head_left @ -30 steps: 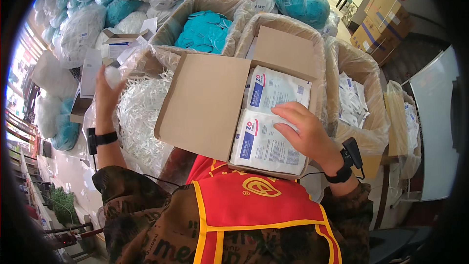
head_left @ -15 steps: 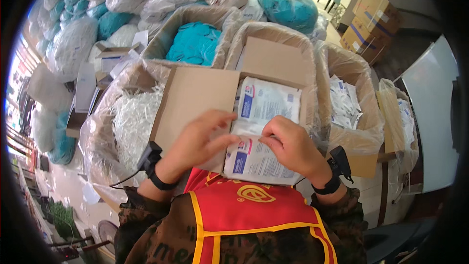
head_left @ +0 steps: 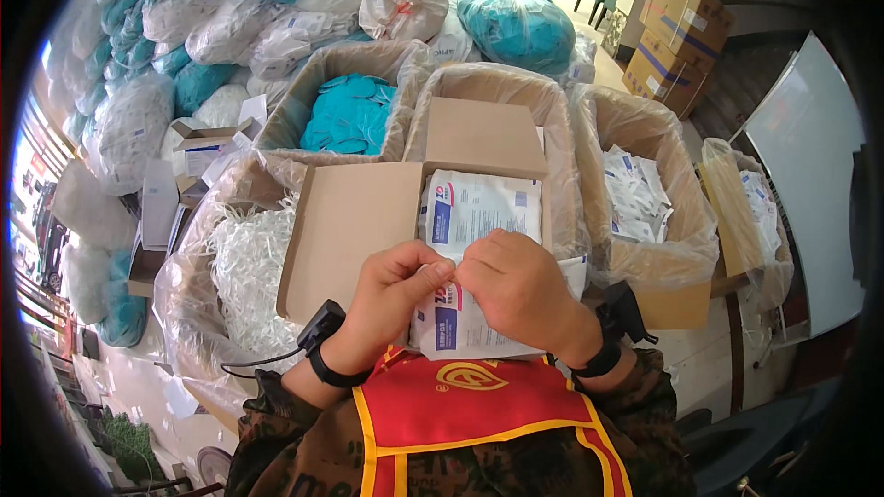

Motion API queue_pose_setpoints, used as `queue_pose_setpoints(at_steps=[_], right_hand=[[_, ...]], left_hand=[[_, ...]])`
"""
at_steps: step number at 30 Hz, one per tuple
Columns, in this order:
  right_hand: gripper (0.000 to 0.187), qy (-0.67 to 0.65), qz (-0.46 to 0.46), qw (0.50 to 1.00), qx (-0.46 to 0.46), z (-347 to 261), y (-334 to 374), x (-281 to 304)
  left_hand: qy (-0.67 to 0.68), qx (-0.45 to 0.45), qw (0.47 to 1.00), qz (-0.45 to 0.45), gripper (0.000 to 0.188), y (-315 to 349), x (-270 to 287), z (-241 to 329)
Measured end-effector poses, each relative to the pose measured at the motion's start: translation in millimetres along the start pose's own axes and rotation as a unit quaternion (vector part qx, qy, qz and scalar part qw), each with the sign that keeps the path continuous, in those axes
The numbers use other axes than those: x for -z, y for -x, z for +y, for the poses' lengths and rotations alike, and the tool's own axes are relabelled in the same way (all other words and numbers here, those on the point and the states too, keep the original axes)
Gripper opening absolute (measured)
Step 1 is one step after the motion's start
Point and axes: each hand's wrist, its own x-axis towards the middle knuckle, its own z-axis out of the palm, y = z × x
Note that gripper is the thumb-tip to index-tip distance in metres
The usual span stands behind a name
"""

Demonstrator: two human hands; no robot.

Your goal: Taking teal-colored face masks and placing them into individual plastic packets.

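Note:
A flat white printed packet (head_left: 470,331) with blue and pink marks lies in front of me at the near end of an open cardboard box (head_left: 359,230). My left hand (head_left: 391,290) pinches at its upper edge with thumb and forefinger. Right beside it, my right hand (head_left: 520,290) is closed on the same edge, and the fingertips of both hands meet. How much of the edge each holds is partly hidden by the fingers. A similar white packet (head_left: 483,202) lies in the box just beyond my hands.
Lined cartons surround the box: white strips (head_left: 253,258) at left, teal pieces (head_left: 348,115) beyond, small white sachets (head_left: 635,193) at right. Stuffed clear bags (head_left: 516,32) pile up behind. A white panel (head_left: 806,175) leans at far right, near stacked brown cartons (head_left: 680,41).
My left hand has come right from above the box flap, and its spread fingers have closed on the packet's edge. My right hand stays there, still pinching. The view has shifted slightly.

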Motion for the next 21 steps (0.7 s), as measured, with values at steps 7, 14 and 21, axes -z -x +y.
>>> queue_pose_setpoints(at_steps=[7,14,21], right_hand=[[0.012,-0.105,-0.015,0.991,0.081,-38,11,7],[0.013,-0.203,0.022,0.979,0.027,-41,9,47],[0.015,-0.201,0.093,0.972,-0.085,-6,20,11]], left_hand=[[0.074,0.004,0.989,0.130,0.012,-28,22,-25],[-0.439,-0.206,0.872,0.071,0.009,-32,38,-46],[-0.425,-0.324,0.839,-0.104,0.035,-7,20,2]])
